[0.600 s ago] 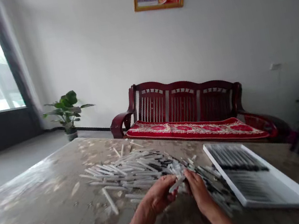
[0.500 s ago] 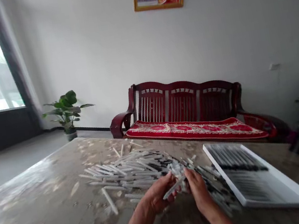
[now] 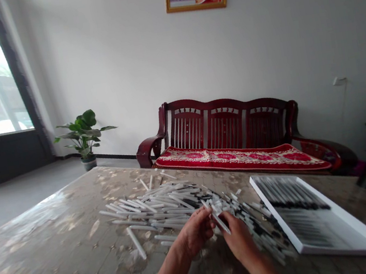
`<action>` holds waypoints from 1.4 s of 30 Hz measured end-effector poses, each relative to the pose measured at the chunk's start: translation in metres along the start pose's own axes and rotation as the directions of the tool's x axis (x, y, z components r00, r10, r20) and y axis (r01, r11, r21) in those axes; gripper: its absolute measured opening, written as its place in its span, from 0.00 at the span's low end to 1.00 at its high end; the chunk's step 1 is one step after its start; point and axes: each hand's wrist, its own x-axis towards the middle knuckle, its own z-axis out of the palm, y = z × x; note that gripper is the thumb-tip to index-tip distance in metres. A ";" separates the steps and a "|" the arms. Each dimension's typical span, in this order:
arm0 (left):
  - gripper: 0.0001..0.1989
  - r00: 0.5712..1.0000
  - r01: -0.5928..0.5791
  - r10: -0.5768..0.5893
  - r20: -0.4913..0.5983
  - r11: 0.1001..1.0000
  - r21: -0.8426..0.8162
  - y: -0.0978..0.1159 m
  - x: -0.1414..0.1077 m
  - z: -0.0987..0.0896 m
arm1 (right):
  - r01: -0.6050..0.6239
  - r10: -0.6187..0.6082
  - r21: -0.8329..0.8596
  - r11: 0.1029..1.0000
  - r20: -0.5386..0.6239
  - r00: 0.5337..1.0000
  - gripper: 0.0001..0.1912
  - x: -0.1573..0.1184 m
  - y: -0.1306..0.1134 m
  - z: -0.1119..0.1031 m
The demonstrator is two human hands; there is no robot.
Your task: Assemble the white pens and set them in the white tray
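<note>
One glossy counter (image 3: 55, 252) carrying a white tray (image 3: 317, 215) of neatly lined sticks and, just beside it, a loose heap of white-and-black plastic sticks (image 3: 159, 206); at the heap's near edge, left hand (image 3: 195, 234) and right hand (image 3: 239, 239) narrowly curled, one white stick (image 3: 220, 223) pinched between them.

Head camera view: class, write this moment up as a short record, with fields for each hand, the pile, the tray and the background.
Left hand: fingers curled beside the pile; grip unclear
Right hand: fingers on a white stick
Pile: loose white sticks, some black-tipped, on a glossy patterned table
Tray: white-rimmed tray, right of the pile, holding sticks in rows
Background: dark red wooden bench with red cushion; potted plant
</note>
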 end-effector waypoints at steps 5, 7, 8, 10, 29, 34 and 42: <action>0.08 0.985 -0.135 0.113 -0.134 0.976 -0.173 0.007 0.008 -0.004 | 0.132 -0.070 -0.468 0.874 0.149 0.986 0.07 -0.011 -0.015 0.003; 0.06 0.963 -0.212 0.171 -0.210 0.959 -0.190 0.008 0.011 -0.005 | 0.152 -0.063 -0.558 0.816 0.175 0.983 0.06 -0.012 -0.017 0.005; 0.07 0.948 -0.249 0.200 -0.246 0.951 -0.185 0.008 0.012 -0.006 | 0.166 -0.070 -0.587 0.792 0.182 0.981 0.06 -0.011 -0.016 0.007; 0.09 0.919 -0.303 0.245 -0.309 0.940 -0.156 0.006 0.014 -0.006 | 0.199 -0.107 -0.624 0.756 0.183 0.977 0.06 -0.010 -0.011 0.009; 0.26 0.860 -0.381 0.376 -0.344 0.923 0.056 -0.009 0.014 0.003 | 0.270 -0.367 -0.319 0.908 -0.299 0.881 0.18 0.006 0.034 -0.003; 0.27 0.864 -0.373 0.381 -0.328 0.924 0.089 -0.010 0.012 0.005 | 0.266 -0.330 -0.246 0.932 -0.271 0.904 0.17 0.005 0.032 -0.006; 0.23 0.856 -0.453 0.486 -0.173 0.869 0.201 -0.003 0.007 0.008 | -0.025 0.029 0.064 0.998 -0.065 0.997 0.15 0.012 0.026 -0.017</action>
